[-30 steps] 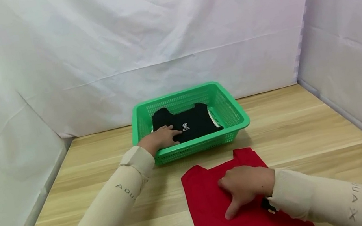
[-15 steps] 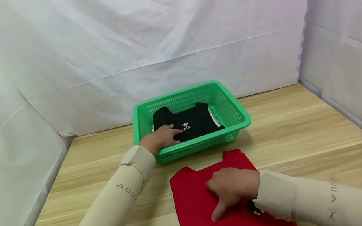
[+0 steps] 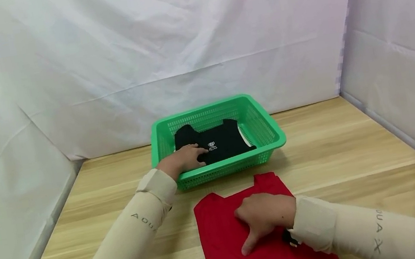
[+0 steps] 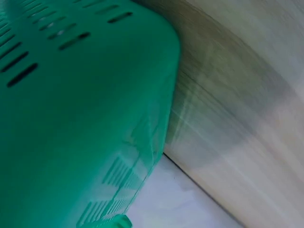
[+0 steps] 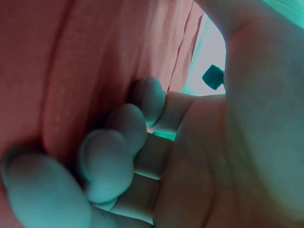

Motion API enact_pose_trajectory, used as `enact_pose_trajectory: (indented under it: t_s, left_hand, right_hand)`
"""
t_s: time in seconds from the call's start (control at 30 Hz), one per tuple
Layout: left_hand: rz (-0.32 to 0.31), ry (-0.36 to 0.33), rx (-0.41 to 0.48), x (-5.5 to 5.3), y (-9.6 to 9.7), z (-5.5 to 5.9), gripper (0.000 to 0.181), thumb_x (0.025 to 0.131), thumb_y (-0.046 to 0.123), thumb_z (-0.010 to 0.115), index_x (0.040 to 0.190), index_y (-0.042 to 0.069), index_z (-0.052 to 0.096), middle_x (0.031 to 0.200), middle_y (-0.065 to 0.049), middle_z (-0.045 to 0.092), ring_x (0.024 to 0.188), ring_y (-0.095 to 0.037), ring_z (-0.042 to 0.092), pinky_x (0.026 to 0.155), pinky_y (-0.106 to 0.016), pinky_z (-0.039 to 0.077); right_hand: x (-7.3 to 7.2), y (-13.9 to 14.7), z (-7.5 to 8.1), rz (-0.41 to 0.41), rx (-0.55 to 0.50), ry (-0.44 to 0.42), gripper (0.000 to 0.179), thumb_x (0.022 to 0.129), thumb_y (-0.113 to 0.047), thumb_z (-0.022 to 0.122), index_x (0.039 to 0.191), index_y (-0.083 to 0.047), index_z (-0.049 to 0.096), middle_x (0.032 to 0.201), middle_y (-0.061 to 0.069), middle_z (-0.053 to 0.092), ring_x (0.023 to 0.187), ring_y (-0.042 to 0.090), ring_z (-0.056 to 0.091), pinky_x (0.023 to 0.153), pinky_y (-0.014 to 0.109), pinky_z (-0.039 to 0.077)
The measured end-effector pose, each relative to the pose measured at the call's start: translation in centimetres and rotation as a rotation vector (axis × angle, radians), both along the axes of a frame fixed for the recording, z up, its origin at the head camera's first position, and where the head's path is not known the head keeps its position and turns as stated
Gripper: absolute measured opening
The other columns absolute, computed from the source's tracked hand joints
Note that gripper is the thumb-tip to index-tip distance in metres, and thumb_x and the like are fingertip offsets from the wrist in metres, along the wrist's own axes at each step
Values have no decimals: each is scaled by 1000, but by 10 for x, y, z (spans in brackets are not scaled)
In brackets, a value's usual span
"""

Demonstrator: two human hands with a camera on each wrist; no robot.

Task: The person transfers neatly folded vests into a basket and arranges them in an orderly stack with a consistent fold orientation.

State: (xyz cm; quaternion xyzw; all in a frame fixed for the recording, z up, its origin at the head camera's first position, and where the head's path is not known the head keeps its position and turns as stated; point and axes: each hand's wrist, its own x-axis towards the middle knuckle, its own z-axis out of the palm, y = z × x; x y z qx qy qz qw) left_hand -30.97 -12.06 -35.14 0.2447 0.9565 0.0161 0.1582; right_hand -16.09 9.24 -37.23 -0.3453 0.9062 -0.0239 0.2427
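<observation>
My left hand (image 3: 186, 158) reaches over the near left rim of a green plastic basket (image 3: 219, 164) and rests on a folded black shirt (image 3: 225, 140) inside it. The fingers lie extended on the cloth, near a small white print. In front of the basket, a red garment (image 3: 227, 245), probably a shirt, lies flat. On its upper part rests my right hand (image 3: 265, 216), thumb spread away. The right wrist view shows the bent fingertips (image 5: 107, 164) pressing the red cloth without gripping a fold. Only the basket's outer wall (image 4: 95, 118) fills the left wrist view; the hand is hidden there.
A light wooden table (image 3: 342, 148) carries everything. White sheets (image 3: 176, 38) hang behind and along both sides. Some white cloth (image 3: 248, 138) shows at the black shirt's right edge in the basket.
The red garment and my right hand on it moved left, mostly between the first two frames. My left hand and the basket have stayed in place.
</observation>
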Motion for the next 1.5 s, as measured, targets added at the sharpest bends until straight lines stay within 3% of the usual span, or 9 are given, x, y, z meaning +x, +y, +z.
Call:
enact_pose_trajectory:
  t_s: [0.17, 0.3, 0.43, 0.53, 0.63, 0.73, 0.83, 1.07, 1.5]
  left_hand:
    - [30, 34, 245, 9, -7, 15, 42, 105, 29, 51, 145, 17, 53, 150, -7, 51, 137, -27, 49, 111, -47, 43]
    - [19, 191, 441, 33, -8, 37, 31, 104, 26, 51, 132, 19, 64, 135, -2, 61, 112, -20, 61, 93, -40, 52]
    - [-149, 412, 646, 73, -3, 48, 21, 101, 15, 54, 112, 15, 72, 112, 0, 71, 80, -10, 59, 72, -28, 51]
    - [-344, 481, 754, 108, 1, 47, 18, 96, 6, 58, 104, 11, 73, 95, 1, 72, 69, -4, 52, 63, -19, 48]
    - [-466, 417, 760, 139, 4, 39, 18, 93, 3, 62, 105, 11, 73, 93, 2, 71, 70, -1, 52, 64, -14, 48]
    - [-440, 270, 679, 157, 3, 27, 18, 94, 8, 64, 109, 14, 73, 100, 5, 72, 75, 0, 55, 69, -16, 52]
    - [-334, 152, 547, 162, 0, 12, 19, 96, 16, 65, 113, 18, 72, 108, 6, 71, 86, -1, 60, 80, -21, 56]
    - [-198, 109, 256, 158, -9, -21, 35, 93, 28, 71, 128, 21, 66, 132, -1, 61, 122, -18, 57, 102, -38, 51]
    - [-189, 55, 284, 151, -16, -24, 35, 95, 9, 65, 130, 15, 66, 136, -3, 62, 130, -21, 55, 105, -39, 50]
  right_hand:
    - [1, -2, -2, 14, -11, 0, 47, 70, -58, 84, 91, -20, 65, 73, -10, 59, 65, 6, 54, 66, 25, 48]
    - [1, -4, -2, 29, -20, 12, 47, 70, -59, 83, 88, -20, 65, 70, -10, 58, 64, 6, 53, 64, 24, 47]
    - [-2, -5, -1, 29, -24, 6, 46, 71, -59, 83, 86, -19, 65, 68, -10, 58, 62, 6, 53, 62, 24, 47]
    - [-4, -6, 0, 24, -31, -10, 45, 71, -59, 83, 83, -19, 64, 65, -9, 58, 58, 7, 53, 59, 23, 46]
    - [-6, -7, 1, 20, -27, -10, 45, 72, -59, 82, 83, -20, 62, 64, -9, 57, 57, 7, 53, 59, 23, 46]
    - [-7, -8, 1, 18, -22, -12, 44, 73, -59, 81, 85, -21, 62, 65, -9, 57, 59, 7, 54, 61, 23, 46]
    - [-7, -9, 0, 14, -27, -24, 43, 74, -58, 81, 86, -21, 62, 66, -10, 58, 60, 6, 55, 62, 23, 47]
    - [-5, -4, -5, 26, -61, -32, 42, 75, -57, 81, 90, -21, 65, 69, -11, 58, 61, 5, 54, 61, 22, 48]
    - [-15, 18, -9, 20, -293, -102, 30, 86, -37, 77, 77, -21, 54, 61, -10, 53, 54, 4, 48, 55, 20, 39]
